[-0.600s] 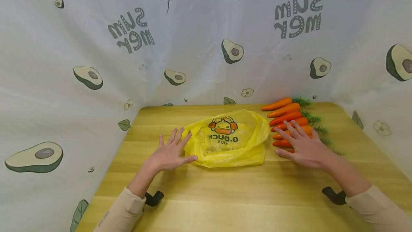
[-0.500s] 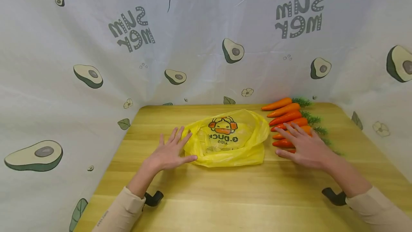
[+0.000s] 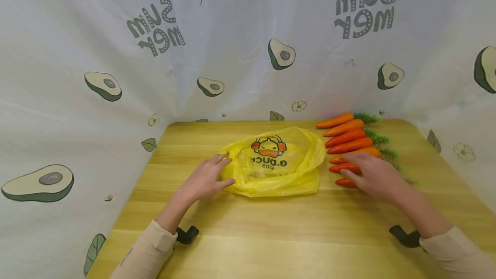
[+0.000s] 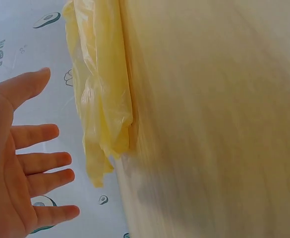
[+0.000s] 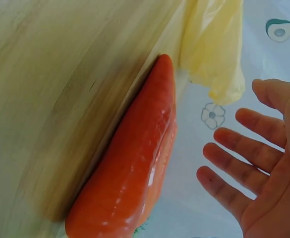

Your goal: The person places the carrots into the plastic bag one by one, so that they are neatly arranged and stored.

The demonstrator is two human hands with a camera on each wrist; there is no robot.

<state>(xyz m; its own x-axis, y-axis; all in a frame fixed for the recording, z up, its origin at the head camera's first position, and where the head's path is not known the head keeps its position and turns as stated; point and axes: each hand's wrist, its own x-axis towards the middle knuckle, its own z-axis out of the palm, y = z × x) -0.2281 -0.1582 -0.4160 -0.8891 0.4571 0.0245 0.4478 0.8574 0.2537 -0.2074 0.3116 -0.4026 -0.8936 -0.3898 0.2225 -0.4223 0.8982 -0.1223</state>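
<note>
A yellow plastic bag [image 3: 286, 187] with a printed duck lies on the wooden table, its mouth toward me. My left hand [image 3: 203, 181] hovers at the bag's left edge, holding nothing; the left wrist view shows its fingers apart from the yellow plastic [image 4: 102, 84]. Several carrots [image 3: 350, 145] in orange and red lie in a row at the right, green tops pointing right. Over the nearer carrots is my right hand [image 3: 376, 175], which hides parts of them. In the right wrist view its loosely bent fingers stand clear of a red carrot [image 5: 130, 163].
The wooden table [image 3: 271, 236] reaches back to a white curtain [image 3: 240, 68] printed with avocados, which also stands along the left and right sides. A black fitting [image 3: 187, 235] sits by the left wrist and another black fitting [image 3: 404, 236] by the right.
The fingers of both hands have gone from widely spread to more bent and closer together. My right hand has drawn slightly right. The head view has shifted a little; bag and carrots lie as before.
</note>
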